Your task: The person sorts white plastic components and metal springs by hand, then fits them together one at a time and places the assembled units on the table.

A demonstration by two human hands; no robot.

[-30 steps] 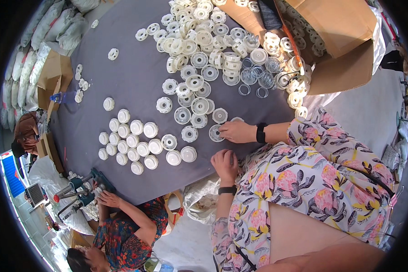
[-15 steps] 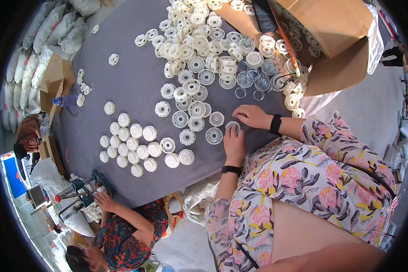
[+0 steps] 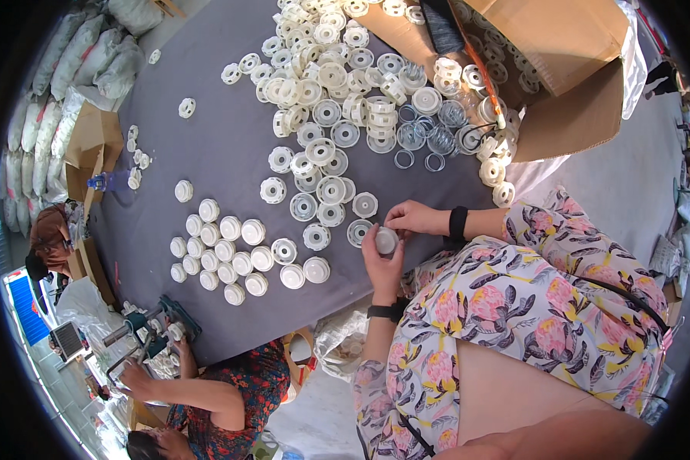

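The left hand (image 3: 381, 264) is clasping a pale, round plastic cap (image 3: 386, 242) between thumb and fingers, near the dark grey table's (image 3: 226, 157) edge; the right hand (image 3: 409, 218) is curling its fingers narrowly beside the rim, contact being unclear; half a second ago both hands were sitting farther apart.

No lettering, numbers or signs can be read.
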